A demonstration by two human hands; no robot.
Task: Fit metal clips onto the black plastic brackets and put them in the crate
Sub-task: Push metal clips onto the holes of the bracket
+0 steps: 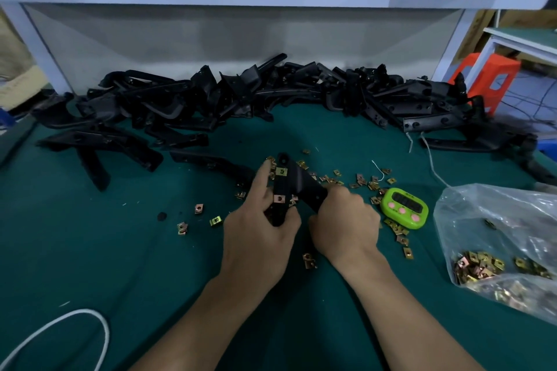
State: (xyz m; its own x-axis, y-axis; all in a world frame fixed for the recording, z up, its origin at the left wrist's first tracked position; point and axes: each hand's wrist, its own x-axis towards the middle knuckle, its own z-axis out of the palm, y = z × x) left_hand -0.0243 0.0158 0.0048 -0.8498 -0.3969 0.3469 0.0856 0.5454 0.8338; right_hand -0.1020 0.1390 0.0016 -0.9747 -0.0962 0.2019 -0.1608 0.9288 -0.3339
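A black plastic bracket (297,182) is held up over the middle of the green table, with two brass-coloured metal clips (281,172) fitted along its left arm. My left hand (259,232) grips the bracket's lower end, its forefinger stretched up along the left edge. My right hand (346,223) curls round the bracket's right arm. Loose clips (366,182) lie scattered on the mat around both hands. No crate is in view.
A long pile of black brackets (241,99) runs along the back of the table (120,250). A green timer (404,208) lies right of my hands. A clear bag of clips (497,250) sits at the right edge. A white cord (75,328) loops at front left.
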